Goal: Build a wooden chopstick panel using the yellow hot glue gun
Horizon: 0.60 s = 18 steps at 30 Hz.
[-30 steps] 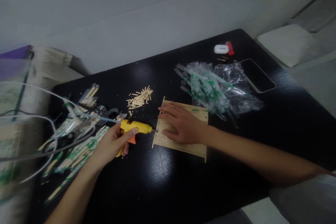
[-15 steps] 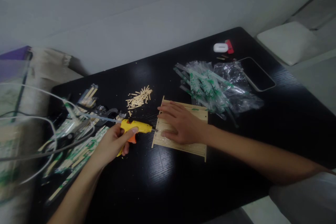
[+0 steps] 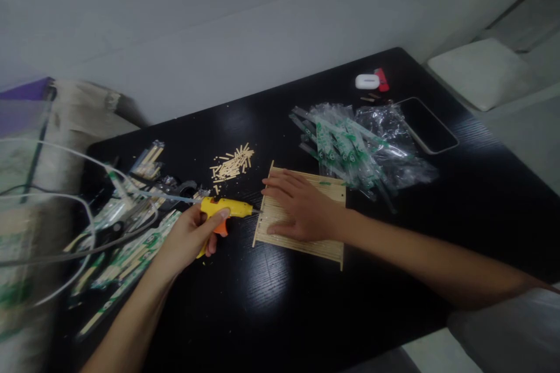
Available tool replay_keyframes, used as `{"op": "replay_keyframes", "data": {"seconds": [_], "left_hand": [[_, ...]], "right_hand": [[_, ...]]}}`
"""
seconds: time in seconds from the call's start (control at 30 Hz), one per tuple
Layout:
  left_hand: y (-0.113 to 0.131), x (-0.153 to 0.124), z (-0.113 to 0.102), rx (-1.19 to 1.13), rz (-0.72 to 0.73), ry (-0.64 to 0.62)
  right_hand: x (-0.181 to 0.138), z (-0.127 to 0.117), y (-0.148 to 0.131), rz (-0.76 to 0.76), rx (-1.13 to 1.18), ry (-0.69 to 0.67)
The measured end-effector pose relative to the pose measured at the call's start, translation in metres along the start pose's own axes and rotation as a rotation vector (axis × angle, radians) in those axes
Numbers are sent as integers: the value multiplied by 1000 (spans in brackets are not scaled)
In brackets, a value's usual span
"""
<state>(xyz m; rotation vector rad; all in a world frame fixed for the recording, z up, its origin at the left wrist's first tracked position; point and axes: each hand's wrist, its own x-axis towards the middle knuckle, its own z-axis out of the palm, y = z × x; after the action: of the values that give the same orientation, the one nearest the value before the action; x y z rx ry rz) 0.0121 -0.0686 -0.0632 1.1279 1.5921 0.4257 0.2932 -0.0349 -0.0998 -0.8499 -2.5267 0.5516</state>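
Observation:
My left hand (image 3: 192, 237) grips a yellow glue gun (image 3: 225, 210) with an orange trigger. Its nozzle touches the left edge of a flat panel of wooden sticks (image 3: 301, 239) lying on the black table (image 3: 271, 303). My right hand (image 3: 297, 207) lies flat on top of that panel, fingers stretched out toward the nozzle. A clear glue stick pokes out of the back of the gun toward the left.
A small heap of cut stick pieces (image 3: 231, 164) lies behind the gun. Plastic chopstick wrappers (image 3: 359, 148) pile up at the right, with a phone (image 3: 429, 125), a white earbud case (image 3: 367, 81) and a red item behind. Wrapped chopsticks and cables (image 3: 118, 233) clutter the left edge.
The gun's nozzle has crept slightly up along the panel's left edge. My right hand stays pressed on the panel.

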Motion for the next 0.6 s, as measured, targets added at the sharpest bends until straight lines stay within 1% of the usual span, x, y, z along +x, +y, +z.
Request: {"op": "replay_keyframes", "data": {"seconds": [0.17, 0.37, 0.6], "left_hand": [[2, 1, 0, 36, 5, 4], [4, -1, -4, 60, 8, -42], [13, -3, -5, 25, -19, -37]], "right_hand": [[0, 1, 0, 3, 6, 5], [0, 0, 1, 6, 7, -1], [0, 1, 2, 11, 29, 5]]}}
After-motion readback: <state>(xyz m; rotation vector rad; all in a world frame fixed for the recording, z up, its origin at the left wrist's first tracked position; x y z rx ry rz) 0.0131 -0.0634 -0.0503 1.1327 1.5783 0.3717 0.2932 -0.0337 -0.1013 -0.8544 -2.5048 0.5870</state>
